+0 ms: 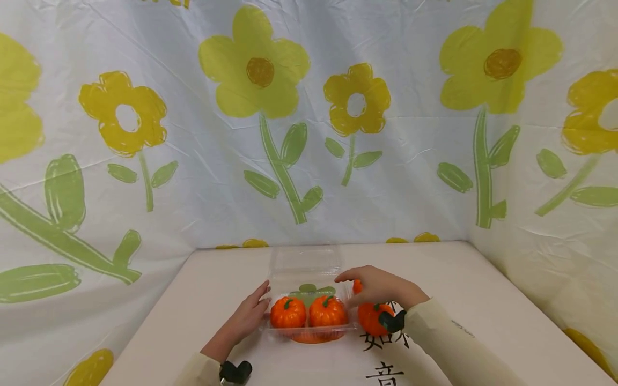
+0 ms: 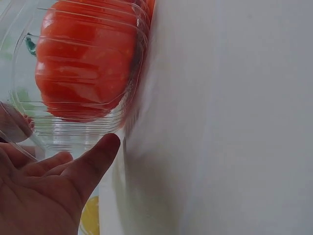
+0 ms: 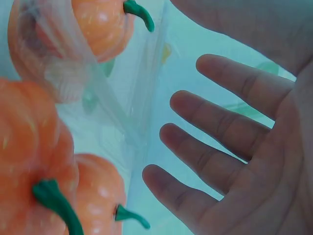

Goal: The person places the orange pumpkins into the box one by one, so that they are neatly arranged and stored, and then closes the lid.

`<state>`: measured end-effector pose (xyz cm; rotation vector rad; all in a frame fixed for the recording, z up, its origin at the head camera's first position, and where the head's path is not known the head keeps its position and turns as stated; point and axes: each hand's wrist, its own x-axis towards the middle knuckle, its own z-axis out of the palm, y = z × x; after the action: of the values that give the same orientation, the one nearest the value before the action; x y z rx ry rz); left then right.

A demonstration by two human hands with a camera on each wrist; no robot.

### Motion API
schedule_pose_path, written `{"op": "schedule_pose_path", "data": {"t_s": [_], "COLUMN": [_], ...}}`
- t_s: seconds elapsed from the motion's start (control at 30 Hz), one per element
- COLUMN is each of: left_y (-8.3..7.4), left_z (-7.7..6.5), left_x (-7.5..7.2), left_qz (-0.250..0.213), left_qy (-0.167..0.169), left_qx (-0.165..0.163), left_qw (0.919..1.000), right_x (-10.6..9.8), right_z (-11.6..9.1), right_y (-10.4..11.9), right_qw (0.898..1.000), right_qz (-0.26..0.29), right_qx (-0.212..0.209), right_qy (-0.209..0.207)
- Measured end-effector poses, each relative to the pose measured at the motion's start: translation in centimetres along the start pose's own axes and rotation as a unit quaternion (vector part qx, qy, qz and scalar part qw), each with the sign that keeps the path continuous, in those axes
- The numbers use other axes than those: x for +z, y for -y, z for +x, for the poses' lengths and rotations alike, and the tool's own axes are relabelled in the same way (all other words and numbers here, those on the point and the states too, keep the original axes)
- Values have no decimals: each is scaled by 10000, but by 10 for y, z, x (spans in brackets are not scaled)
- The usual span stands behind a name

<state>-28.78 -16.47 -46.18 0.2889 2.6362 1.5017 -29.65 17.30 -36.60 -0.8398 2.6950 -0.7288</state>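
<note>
A clear plastic clamshell box (image 1: 313, 331) stands on the table with its transparent lid (image 1: 305, 262) raised at the back. Two orange toy pumpkins with green stems, a left one (image 1: 288, 312) and a right one (image 1: 328, 311), sit side by side in it. My left hand (image 1: 247, 317) rests against the box's left side; in the left wrist view one fingertip (image 2: 111, 142) is right at the lower corner. My right hand (image 1: 379, 284) is over the box's right edge, fingers spread and holding nothing. Beneath it, a third pumpkin (image 1: 374, 320) lies outside the box.
Another orange pumpkin (image 1: 358, 286) shows partly behind my right hand. Black printed characters (image 1: 384, 373) mark the pale tabletop (image 1: 203, 284) at the front right. A flower-printed cloth (image 1: 309, 177) hangs behind the table and along both sides.
</note>
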Motion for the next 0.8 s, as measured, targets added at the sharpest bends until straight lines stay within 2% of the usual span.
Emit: {"op": "schedule_pose_path", "data": {"t_s": [0.23, 0.8], "left_y": [-3, -2], "left_z": [-3, -1], "left_x": [0, 0], "left_qz": [-105, 45], "left_qy": [30, 8], "left_qx": [3, 23], "left_qw": [9999, 10000], "right_x": [-5, -3], "right_z": [-12, -42], "right_y": [-10, -31], "right_qw": [9998, 9979], "right_qz": [-36, 457], "right_qx": [64, 307], "right_qy": [-169, -347]}}
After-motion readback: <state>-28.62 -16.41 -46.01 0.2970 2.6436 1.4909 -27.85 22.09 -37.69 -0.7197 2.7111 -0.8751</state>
